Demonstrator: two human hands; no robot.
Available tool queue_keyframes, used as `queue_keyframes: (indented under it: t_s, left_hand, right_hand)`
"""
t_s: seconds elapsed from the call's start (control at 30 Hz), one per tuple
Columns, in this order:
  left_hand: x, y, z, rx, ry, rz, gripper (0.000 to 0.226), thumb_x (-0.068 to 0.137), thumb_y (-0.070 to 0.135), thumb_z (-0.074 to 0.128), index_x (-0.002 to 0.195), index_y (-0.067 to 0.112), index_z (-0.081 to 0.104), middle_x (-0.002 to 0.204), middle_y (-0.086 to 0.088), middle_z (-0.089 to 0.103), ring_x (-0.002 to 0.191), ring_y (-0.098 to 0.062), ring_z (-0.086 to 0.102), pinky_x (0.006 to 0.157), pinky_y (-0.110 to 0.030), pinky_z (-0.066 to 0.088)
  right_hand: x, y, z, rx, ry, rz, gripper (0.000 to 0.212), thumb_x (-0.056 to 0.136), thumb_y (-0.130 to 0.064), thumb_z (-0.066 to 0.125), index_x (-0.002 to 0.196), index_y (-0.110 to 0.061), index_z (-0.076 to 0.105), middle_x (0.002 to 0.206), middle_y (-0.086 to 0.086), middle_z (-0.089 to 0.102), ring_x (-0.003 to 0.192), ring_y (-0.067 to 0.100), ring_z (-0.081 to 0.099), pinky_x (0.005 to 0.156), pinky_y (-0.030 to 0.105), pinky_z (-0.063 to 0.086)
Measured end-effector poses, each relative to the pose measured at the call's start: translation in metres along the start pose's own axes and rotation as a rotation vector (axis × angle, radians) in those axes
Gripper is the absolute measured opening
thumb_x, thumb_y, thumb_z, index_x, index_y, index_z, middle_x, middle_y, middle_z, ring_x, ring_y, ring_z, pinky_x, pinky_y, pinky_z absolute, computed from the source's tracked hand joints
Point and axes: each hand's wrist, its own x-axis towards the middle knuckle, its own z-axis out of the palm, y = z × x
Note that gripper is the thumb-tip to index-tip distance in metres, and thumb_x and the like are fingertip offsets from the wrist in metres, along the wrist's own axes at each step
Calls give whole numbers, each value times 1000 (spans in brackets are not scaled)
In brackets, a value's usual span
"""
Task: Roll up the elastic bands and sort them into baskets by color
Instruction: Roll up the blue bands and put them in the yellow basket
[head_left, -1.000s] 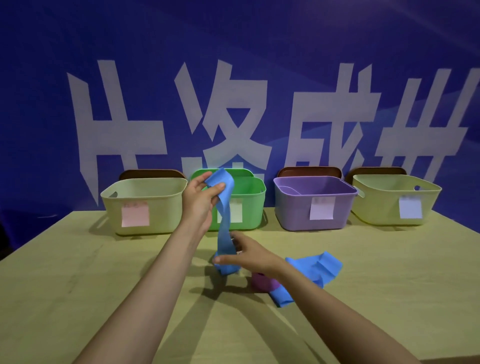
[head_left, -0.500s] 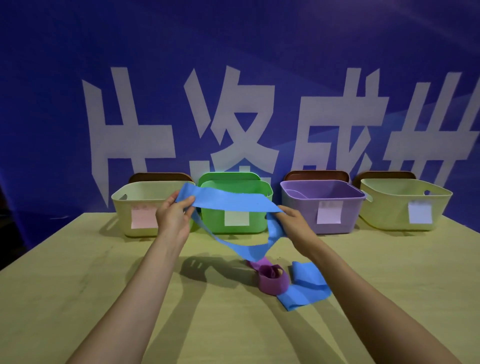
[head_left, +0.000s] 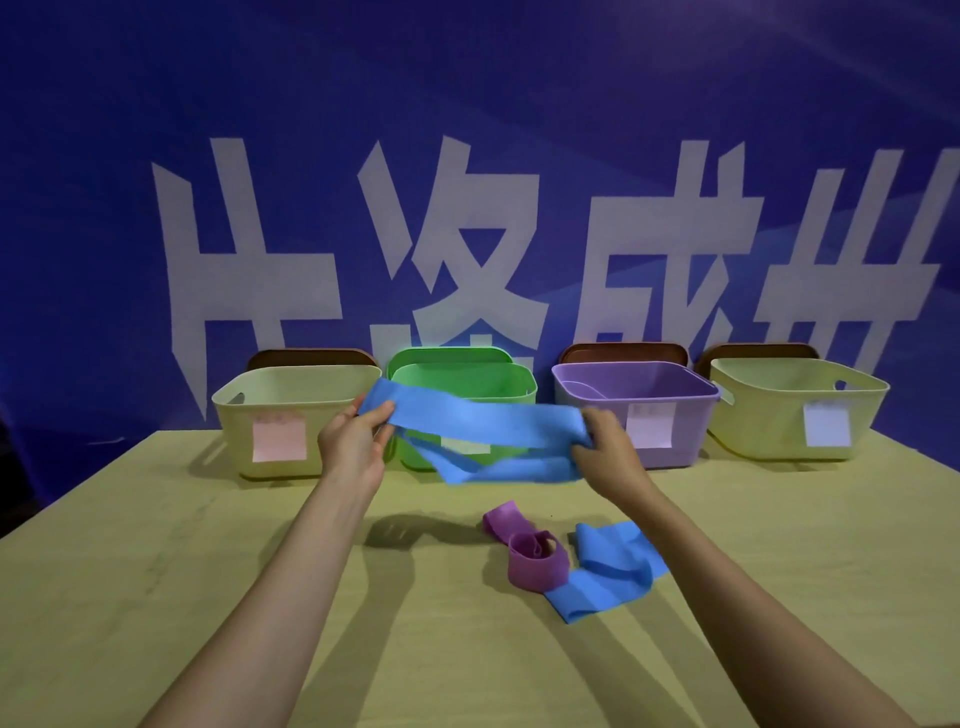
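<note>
A long blue elastic band (head_left: 483, 421) hangs in the air above the table, stretched flat between my two hands in front of the green basket (head_left: 511, 382). My left hand (head_left: 353, 441) pinches its left end. My right hand (head_left: 605, 449) grips the band where it folds back, and a second layer sags underneath. On the table below lie a loosely coiled purple band (head_left: 530, 556) and another blue band (head_left: 608, 577), folded and touching it.
Four baskets line the back of the yellow table (head_left: 156, 571): a pale yellow basket (head_left: 291, 400) with a pink label, the green one, a purple basket (head_left: 639, 384) and a pale yellow basket (head_left: 795, 395) with a white label. A blue banner wall stands behind.
My hands moved apart and raised the blue band from a vertical hang to a horizontal stretch. The trailing end lifted off the table.
</note>
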Motion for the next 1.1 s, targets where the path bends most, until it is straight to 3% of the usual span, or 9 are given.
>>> queue_keyframes:
  t_s: [0.1,0.23,0.37,0.5,0.67,0.77,0.83,1.03,1.1]
  left_hand:
    - [1,-1,1,14,-20,-36,20,85,-11,58,84,9,56,61,4,69,71,-9,64,65,-20,52]
    - [8,-2,1,-85,-13,-111,13,88,-6,58,84,7,57,85,-5,65,80,-11,63,89,-27,49]
    - [3,0,-1,-79,55,-102,13,88,-4,59,81,6,56,86,-7,62,86,-17,61,93,-33,48]
    - [0,-2,-6,1,49,-119,13,87,1,62,80,10,56,86,-5,62,87,-17,60,86,-31,50]
    - [3,-1,-11,163,23,-130,15,86,13,67,78,21,57,78,5,56,62,-8,40,63,-21,39]
    - [0,0,-6,142,-75,-99,17,89,10,63,79,19,53,84,1,63,78,-12,57,76,-32,48]
    - [-8,1,6,137,-141,-57,15,88,5,62,83,16,54,82,-1,67,79,-15,62,69,-29,54]
    - [-38,-4,46,214,-294,67,15,86,-2,63,93,9,57,87,-7,66,74,-15,64,61,-22,57]
    - [-47,0,55,209,-343,100,14,86,-1,63,93,10,57,85,-5,66,70,-11,66,59,-21,55]
  right_hand:
    - [-1,2,1,45,156,41,16,87,4,44,100,-5,43,101,10,40,89,23,43,77,34,40]
    - [-8,5,-6,372,30,109,14,88,1,53,88,-11,46,80,5,50,72,17,46,63,30,38]
    - [-10,10,-17,599,-117,85,20,78,2,69,92,-5,56,79,5,62,71,13,58,61,24,39]
    - [-9,16,-26,676,-257,101,50,57,-25,81,94,-7,53,79,1,65,75,13,60,69,26,45]
    - [-10,19,-28,625,-136,131,58,68,-68,65,99,-19,57,96,-2,58,91,12,53,82,27,41]
    - [-12,18,-29,305,-131,60,36,88,-47,56,80,-13,60,69,1,51,66,13,46,60,20,34]
    - [-12,20,-28,121,-200,34,37,89,-39,61,65,-12,52,60,1,42,59,14,38,54,23,28]
    - [-20,11,-22,-30,-291,90,27,84,-30,71,64,-16,59,71,10,66,70,23,65,71,44,54]
    - [-28,1,-26,51,-337,75,24,83,-26,72,70,-9,63,75,11,67,65,16,63,70,35,55]
